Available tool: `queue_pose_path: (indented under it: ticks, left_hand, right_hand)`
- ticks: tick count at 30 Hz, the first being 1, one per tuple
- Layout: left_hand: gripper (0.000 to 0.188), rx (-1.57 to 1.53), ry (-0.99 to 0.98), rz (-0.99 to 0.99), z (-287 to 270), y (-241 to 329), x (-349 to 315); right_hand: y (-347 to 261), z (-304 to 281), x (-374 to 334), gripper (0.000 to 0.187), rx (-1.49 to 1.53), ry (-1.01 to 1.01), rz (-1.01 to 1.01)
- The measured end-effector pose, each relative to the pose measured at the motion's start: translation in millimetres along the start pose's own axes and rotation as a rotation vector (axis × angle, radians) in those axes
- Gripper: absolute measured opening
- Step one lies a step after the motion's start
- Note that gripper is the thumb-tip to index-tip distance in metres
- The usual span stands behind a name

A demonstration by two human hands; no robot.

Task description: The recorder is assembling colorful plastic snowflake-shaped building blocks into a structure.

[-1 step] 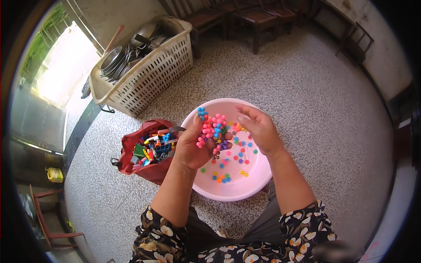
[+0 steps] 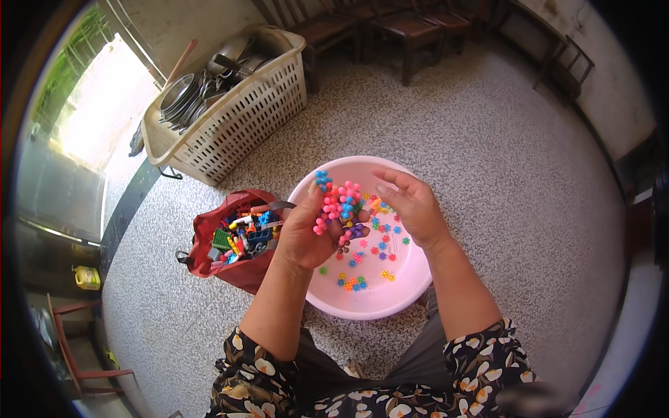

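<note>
My left hand (image 2: 306, 230) is closed around a cluster of knobbly plastic flower-shaped building pieces (image 2: 341, 202), mostly pink, with blue, red, green and purple ones among them. The cluster is held over a round pink tub (image 2: 327, 303). My right hand (image 2: 411, 209) is raised above the tub's right side, its thumb and fingers apart and nothing seen between them. Inside the tub lie more small flower-shaped pieces (image 2: 352, 282), some single and some joined in patches. My left hand hides part of the tub and of the cluster.
Left of the tub stands a red bag (image 2: 261, 274) full of mixed toy bricks (image 2: 244, 233). Farther back is a white slotted plastic basket (image 2: 244, 111) with metal pans and utensils. Wooden chairs (image 2: 404, 31) line the back wall. A yellow bottle (image 2: 86, 278) is at far left.
</note>
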State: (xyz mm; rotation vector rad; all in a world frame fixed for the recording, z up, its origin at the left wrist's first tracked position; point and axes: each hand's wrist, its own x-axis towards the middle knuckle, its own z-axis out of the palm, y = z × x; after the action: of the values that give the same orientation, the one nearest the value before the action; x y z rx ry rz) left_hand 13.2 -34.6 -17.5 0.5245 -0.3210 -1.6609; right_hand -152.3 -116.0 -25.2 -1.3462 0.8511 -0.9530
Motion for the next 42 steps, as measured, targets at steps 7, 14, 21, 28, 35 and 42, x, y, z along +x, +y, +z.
queue_pose_path:
  ticks: [7,14,21,28,35,42]
  left_hand:
    - [0.041,0.286,0.067,0.022,1,-4,0]
    - [0.034,0.359,0.090,-0.018,-3,0,3]
    - [0.040,0.257,0.019,-0.022,-2,-7,6]
    - [0.037,0.191,0.016,0.002,3,-5,3]
    - [0.024,0.460,0.182,0.000,3,-4,1]
    - [0.019,0.607,0.158,0.059,-1,1,-2]
  right_hand:
    - [-12,0,-5,0.026,0.161,-0.248,0.075]
    - [-13,2,-2,0.017,0.180,-0.263,0.082]
    - [-7,3,0,0.014,0.509,-0.055,0.146]
    - [-11,10,3,0.017,0.323,0.042,0.118]
    - [-20,8,-5,0.022,0.099,-0.148,0.039]
    - [-14,16,-5,0.019,0.084,-0.161,0.017]
